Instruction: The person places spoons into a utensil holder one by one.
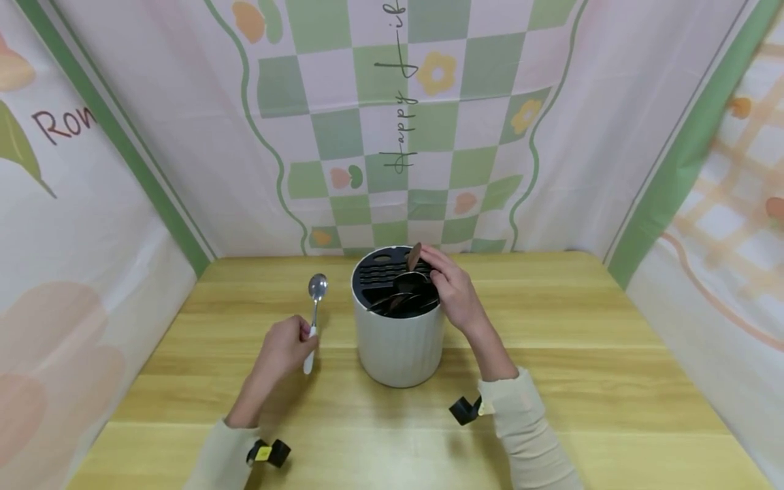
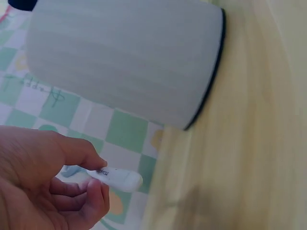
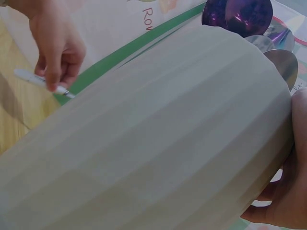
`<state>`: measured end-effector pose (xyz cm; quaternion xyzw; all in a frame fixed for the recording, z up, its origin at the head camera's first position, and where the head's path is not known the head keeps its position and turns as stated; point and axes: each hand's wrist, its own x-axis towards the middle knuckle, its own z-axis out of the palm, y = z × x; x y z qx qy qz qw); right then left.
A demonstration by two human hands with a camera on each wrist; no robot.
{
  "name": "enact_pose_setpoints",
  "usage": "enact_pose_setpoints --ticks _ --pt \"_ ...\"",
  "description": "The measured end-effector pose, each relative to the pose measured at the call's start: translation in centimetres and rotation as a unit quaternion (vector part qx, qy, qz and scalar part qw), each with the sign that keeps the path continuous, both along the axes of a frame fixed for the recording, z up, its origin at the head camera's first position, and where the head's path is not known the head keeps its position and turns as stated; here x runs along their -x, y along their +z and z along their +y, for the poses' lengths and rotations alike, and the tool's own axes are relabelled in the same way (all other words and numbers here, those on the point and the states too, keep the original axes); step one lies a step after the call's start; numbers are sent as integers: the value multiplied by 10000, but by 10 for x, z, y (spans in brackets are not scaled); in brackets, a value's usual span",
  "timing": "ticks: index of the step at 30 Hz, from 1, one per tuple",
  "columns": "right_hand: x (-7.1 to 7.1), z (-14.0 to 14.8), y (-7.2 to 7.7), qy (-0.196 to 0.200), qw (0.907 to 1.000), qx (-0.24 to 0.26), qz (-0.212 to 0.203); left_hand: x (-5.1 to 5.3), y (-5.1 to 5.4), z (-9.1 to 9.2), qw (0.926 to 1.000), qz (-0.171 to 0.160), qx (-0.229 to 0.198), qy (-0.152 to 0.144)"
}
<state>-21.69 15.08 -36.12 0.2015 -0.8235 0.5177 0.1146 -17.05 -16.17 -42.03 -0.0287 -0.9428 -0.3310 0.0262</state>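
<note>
My left hand [image 1: 288, 347] pinches a spoon [image 1: 317, 289] by its white handle [image 2: 122, 178], between thumb and fingers. The spoon's shiny bowl points away from me, left of a white ribbed utensil holder [image 1: 399, 354]. Against the holder's right rim rests my right hand [image 1: 452, 286], its fingers extended along the far right side. Those fingers are partly hidden behind the holder in the right wrist view. Several dark, shiny spoons [image 3: 249, 17] stand with their bowls up in the holder. One coppery spoon [image 1: 414, 256] rises beside the right fingertips.
The holder has a black slotted top insert [image 1: 386, 272] with round holes at the back. It stands on a wooden table [image 1: 582, 381]. A patterned cloth [image 1: 429, 136] hangs behind the table's far edge, with further cloths at both sides.
</note>
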Motion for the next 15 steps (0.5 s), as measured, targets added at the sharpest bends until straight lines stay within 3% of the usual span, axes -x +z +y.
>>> enact_pose_setpoints --ticks 8,15 --pt "-2 0 2 24 10000 10 13 -4 21 12 9989 381 -271 -26" --pt "-2 0 2 41 10000 -10 7 -6 34 20 9963 623 -594 -46"
